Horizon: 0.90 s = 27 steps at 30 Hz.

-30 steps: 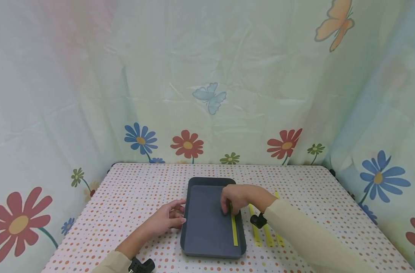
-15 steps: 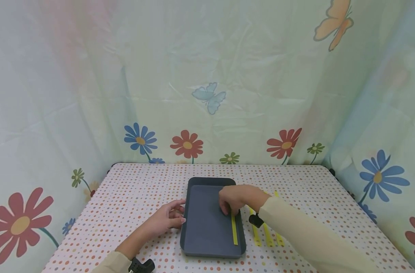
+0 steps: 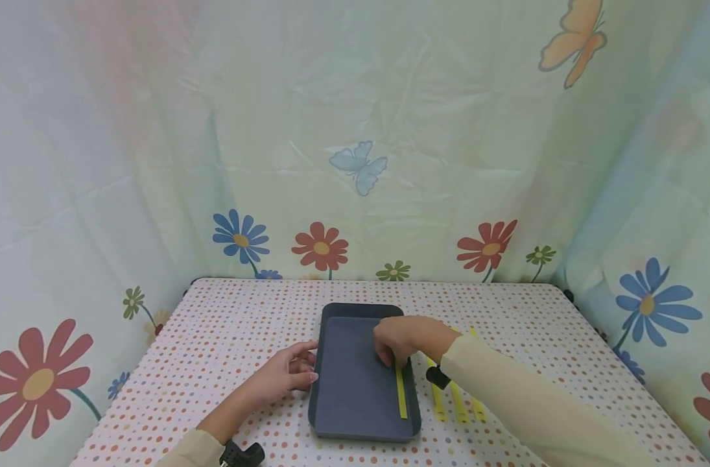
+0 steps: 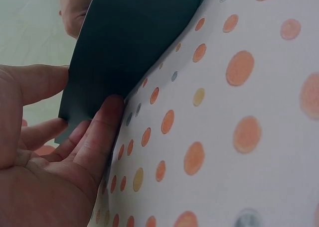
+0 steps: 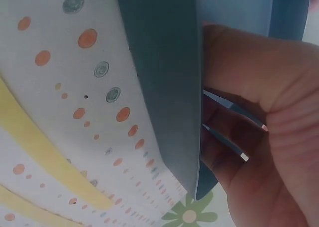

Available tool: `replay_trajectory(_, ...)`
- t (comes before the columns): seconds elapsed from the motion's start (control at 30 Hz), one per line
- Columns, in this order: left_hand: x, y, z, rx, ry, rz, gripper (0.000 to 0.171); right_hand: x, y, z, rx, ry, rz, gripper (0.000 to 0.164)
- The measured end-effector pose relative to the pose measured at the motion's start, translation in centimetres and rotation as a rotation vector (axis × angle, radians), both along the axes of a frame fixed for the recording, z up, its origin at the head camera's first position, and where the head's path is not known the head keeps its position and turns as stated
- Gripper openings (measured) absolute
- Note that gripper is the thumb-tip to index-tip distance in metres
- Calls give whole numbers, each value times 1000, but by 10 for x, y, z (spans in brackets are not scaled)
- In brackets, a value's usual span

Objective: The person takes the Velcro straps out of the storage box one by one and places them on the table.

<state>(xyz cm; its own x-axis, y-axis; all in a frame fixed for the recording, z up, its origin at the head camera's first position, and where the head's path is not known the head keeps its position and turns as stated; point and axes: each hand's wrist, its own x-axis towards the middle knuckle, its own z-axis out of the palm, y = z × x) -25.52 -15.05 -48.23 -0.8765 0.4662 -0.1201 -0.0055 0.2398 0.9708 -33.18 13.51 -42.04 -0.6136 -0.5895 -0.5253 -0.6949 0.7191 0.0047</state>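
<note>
A dark grey rectangular tray (image 3: 355, 389) lies lengthwise on the table. Outside its left wall is my left hand (image 3: 275, 376), fingers loosely bent; in the left wrist view, its fingertips touch the tray's wall (image 4: 134, 33). My right hand (image 3: 407, 338) reaches over the right side into the tray, palm down with fingers curled. It pinches the far end of a flat yellow strip (image 3: 401, 394) that lies along the tray's right inner side. That end is hidden under the hand. In the right wrist view, the thumb and fingers are beyond the tray wall (image 5: 164, 77), and the pinched strip is out of sight.
Right of the tray, several similar yellow strips (image 3: 460, 408) lie roughly parallel on the dotted tablecloth (image 3: 261, 318), partly under the right forearm. Their near ends look rounded, with a small hole. A flower-printed curtain (image 3: 425, 214) hangs behind the table and at both sides.
My right hand has shifted slightly to the left over the tray, then stayed in place on the strip. The left hand and the tray have not moved.
</note>
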Motion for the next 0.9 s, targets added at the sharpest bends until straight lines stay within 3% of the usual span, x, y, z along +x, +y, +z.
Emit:
replay_trajectory(0.4, 2, 1, 2, -13, 4, 5, 70, 2, -2, 2, 20, 26, 11, 25)
replay_trajectory(0.63, 1, 1, 1, -4, 2, 3, 69, 3, -4, 3, 34, 42, 58, 25)
replay_trajectory(0.9, 1, 1, 1, -8, 10, -8, 68, 4, -5, 6, 77, 51, 35, 23)
